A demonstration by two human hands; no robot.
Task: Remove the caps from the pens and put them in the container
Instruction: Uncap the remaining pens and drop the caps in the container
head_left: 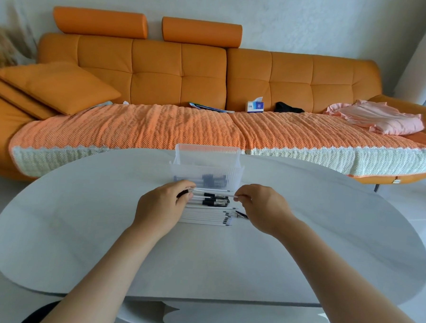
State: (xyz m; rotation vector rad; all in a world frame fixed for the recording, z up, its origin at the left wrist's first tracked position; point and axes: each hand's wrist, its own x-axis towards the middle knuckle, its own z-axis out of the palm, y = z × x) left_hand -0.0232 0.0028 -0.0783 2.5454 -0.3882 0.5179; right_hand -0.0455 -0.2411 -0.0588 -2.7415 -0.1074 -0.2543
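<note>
A row of white pens (204, 216) lies on the pale oval table (104, 229), some with black caps (213, 202). My left hand (162, 208) and my right hand (259, 205) hold one white pen (215, 193) between them just above the row. The left hand grips its black-capped end; the right pinches the other end. Behind the pens stands a clear plastic container (206, 166) with dark caps visible through its ribbed front wall. A loose black cap (241, 214) lies to the right of the row.
An orange sofa (211, 74) with a knitted cover runs behind the table. On it lie a tissue box (254, 106), a pink garment (377, 118), a dark item and some papers. A white seat edge shows below the table's near rim.
</note>
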